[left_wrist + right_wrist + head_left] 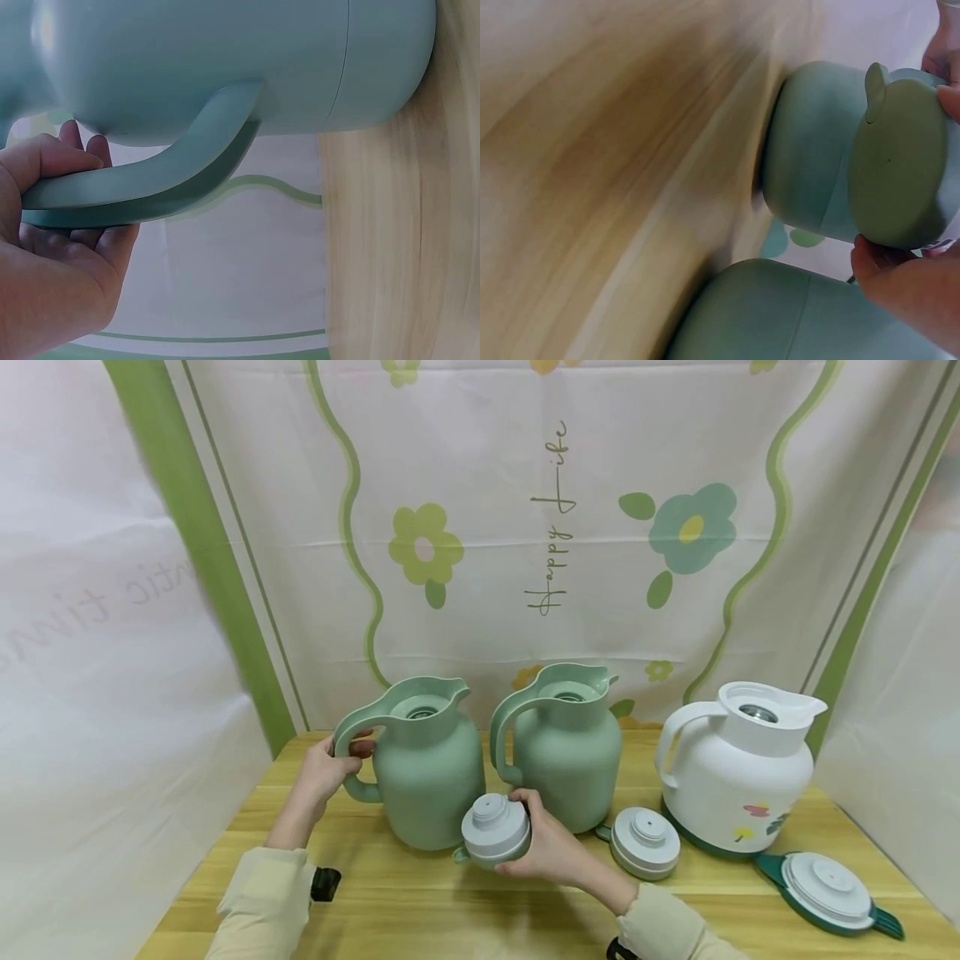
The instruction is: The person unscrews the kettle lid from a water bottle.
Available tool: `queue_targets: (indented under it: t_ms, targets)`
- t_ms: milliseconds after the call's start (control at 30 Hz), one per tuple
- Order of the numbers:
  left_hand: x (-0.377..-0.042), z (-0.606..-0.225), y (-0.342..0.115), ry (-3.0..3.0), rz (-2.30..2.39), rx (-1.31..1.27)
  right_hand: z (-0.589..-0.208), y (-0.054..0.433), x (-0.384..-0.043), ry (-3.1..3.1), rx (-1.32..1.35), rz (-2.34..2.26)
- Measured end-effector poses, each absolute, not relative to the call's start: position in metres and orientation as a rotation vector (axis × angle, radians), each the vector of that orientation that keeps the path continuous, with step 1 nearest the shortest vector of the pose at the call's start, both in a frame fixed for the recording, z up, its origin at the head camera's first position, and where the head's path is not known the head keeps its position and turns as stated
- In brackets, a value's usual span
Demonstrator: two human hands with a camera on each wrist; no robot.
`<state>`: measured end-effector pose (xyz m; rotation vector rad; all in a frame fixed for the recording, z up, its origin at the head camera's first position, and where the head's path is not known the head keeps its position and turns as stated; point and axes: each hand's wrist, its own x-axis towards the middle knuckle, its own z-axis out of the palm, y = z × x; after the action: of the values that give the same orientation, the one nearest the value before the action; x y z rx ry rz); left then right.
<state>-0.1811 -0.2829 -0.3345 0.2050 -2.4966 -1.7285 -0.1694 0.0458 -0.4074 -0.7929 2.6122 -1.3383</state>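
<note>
In the head view my left hand [325, 771] grips the handle of the left green thermos jug [431, 777], which stands uncovered on the table. The left wrist view shows the fingers curled round that handle [150, 184]. My right hand [551, 847] holds a jug lid [495, 831] off the table, in front of the left jug. Its pale grey stopper side faces up in the head view; the green top [900, 165] shows in the right wrist view. Behind my right hand stands a second green thermos jug [567, 760], its mouth also uncovered.
At the right stands a white thermos jug [738, 777] with a printed pattern and no lid on it. Another stopper lid [645, 843] lies upturned on the wooden table [390, 910], and a dark green one [828, 891] lies farther right. A printed curtain [480, 635] hangs close behind the jugs.
</note>
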Motion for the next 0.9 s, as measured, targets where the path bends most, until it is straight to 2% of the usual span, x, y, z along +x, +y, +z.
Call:
queue_targets:
  t_ms: [367,900]
  targets:
    - [-0.181,-0.333,-0.284,-2.513,-1.736,0.196,-0.418,0.043,-0.168,2.600,-0.878,-1.163]
    - [-0.183,-0.332,-0.286,-2.529,-1.722,0.194,-0.441,0.036,-0.169,2.571,-0.790,-1.153]
